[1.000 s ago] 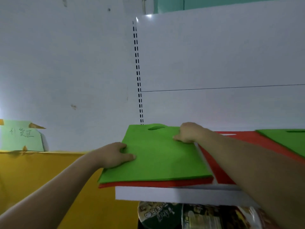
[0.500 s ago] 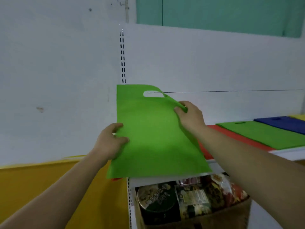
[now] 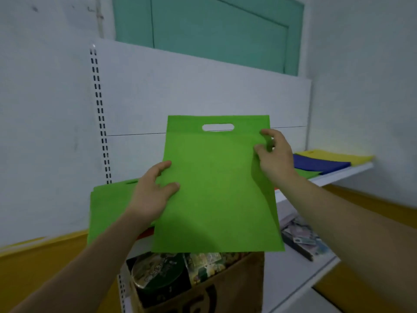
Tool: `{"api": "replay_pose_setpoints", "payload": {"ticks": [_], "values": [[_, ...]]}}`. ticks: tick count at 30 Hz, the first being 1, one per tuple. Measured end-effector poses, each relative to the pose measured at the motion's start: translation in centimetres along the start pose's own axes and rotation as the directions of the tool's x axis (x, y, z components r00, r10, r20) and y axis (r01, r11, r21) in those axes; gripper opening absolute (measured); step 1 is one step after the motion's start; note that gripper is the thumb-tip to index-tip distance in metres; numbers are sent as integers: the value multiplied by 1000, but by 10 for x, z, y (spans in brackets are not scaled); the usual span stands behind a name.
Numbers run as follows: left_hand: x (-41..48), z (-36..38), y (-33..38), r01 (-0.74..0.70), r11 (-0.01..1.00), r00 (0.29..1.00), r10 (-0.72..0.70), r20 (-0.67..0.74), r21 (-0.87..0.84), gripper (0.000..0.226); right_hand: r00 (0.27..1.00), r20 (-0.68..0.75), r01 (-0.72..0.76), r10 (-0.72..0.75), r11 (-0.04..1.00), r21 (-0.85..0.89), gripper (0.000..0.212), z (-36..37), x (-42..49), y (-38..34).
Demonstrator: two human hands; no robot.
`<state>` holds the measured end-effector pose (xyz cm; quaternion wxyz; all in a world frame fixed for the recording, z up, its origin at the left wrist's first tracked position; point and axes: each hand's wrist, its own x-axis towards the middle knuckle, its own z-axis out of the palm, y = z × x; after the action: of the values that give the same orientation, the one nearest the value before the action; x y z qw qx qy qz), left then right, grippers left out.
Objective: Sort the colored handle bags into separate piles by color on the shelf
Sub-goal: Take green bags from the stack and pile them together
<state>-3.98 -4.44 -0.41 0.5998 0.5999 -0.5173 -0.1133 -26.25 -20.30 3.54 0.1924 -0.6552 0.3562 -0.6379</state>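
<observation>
I hold a green handle bag (image 3: 216,188) upright in front of the shelf, its cut-out handle at the top. My left hand (image 3: 153,195) pinches its left edge. My right hand (image 3: 274,154) grips its upper right edge. Behind it on the shelf's left end lies another green bag (image 3: 108,206), with a sliver of a red bag (image 3: 144,234) under it. Farther right on the shelf (image 3: 338,175) lie a green bag (image 3: 306,173), a blue bag (image 3: 320,164) and a yellow bag (image 3: 338,157), overlapping.
A white back panel (image 3: 203,91) with a slotted upright (image 3: 101,123) stands behind the shelf. Below, a cardboard box (image 3: 203,288) holds packaged goods, and a lower shelf (image 3: 300,267) carries some flat packets (image 3: 302,236). A yellow wall band runs low on both sides.
The green bag has been lifted off the pile at the shelf's left end, raised upright and carried to the right in both hands. My view has swung right and down.
</observation>
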Motion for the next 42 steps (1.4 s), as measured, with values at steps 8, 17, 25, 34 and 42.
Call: {"api": "replay_pose_setpoints", "payload": {"ticks": [8, 17, 25, 34, 42], "values": [[-19, 139, 50, -32, 985, 972, 70, 224, -170, 66, 980, -194, 5, -40, 984, -177, 39, -162, 5, 27], [-75, 286, 118, -65, 958, 925, 164, 343, -281, 62, 937, -347, -151, 30, 932, -328, 38, -348, -12, 50], [-110, 392, 152, -9, 916, 847, 221, 483, -402, 61, 878, -473, -271, 72, 891, -366, 38, -458, -29, 73], [-104, 501, 159, 53, 887, 740, 274, 615, -460, 61, 776, -625, -408, 85, 823, -395, 37, -528, -32, 121], [-49, 591, 169, 42, 865, 685, 339, 644, -500, 62, 730, -683, -434, 42, 799, -415, 40, -552, 28, 158]]}}
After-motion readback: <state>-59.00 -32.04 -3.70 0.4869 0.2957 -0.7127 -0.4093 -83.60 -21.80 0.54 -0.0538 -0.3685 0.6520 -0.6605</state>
